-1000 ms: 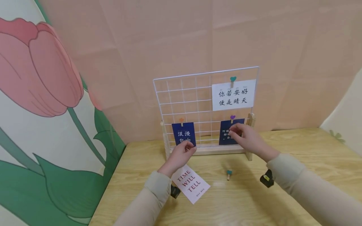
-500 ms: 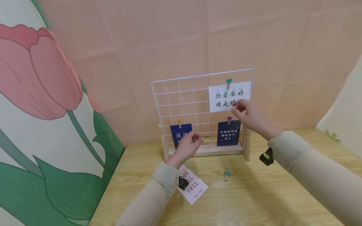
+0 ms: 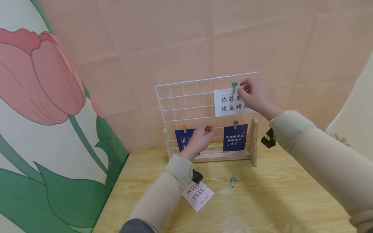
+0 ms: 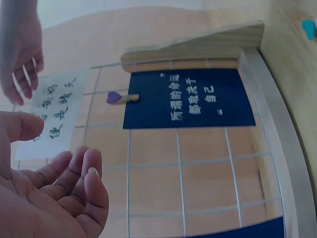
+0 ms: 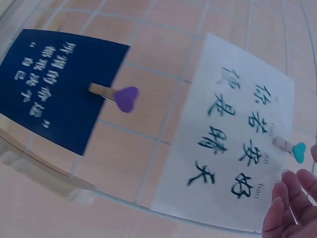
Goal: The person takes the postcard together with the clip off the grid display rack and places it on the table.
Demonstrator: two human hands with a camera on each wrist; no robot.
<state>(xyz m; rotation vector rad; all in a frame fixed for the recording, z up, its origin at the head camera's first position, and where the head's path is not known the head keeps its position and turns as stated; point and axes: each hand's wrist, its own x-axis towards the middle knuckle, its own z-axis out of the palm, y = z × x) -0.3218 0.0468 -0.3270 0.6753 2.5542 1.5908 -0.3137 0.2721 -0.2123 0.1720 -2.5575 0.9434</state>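
Note:
My right hand [image 3: 256, 97] is beside the teal heart clothespin [image 3: 234, 85] that holds a white card [image 3: 228, 105] on the wire grid [image 3: 189, 106]. In the right wrist view its loosely bent fingers [image 5: 292, 198] stand just short of that clothespin and grip nothing. My left hand [image 3: 202, 139] hovers before the grid's lower middle, partly covering a blue card [image 3: 182, 142] under an orange clothespin [image 3: 184, 127]. The left wrist view shows its thumb and fingers apart with nothing between them. Another blue card [image 4: 188, 99] hangs by a purple heart clothespin [image 4: 121, 98].
On the wooden table [image 3: 279, 194] lies a pink card [image 3: 199, 197], partly hidden by my left sleeve, and a loose teal clothespin [image 3: 233, 182] is to its right. Wooden posts [image 3: 254, 142] hold the grid upright. A tulip mural [image 3: 58, 77] covers the left wall.
My right hand has risen from the lower right blue card to the teal clothespin above. My left hand has moved up and right from the left blue card's lower edge. The view shifted slightly.

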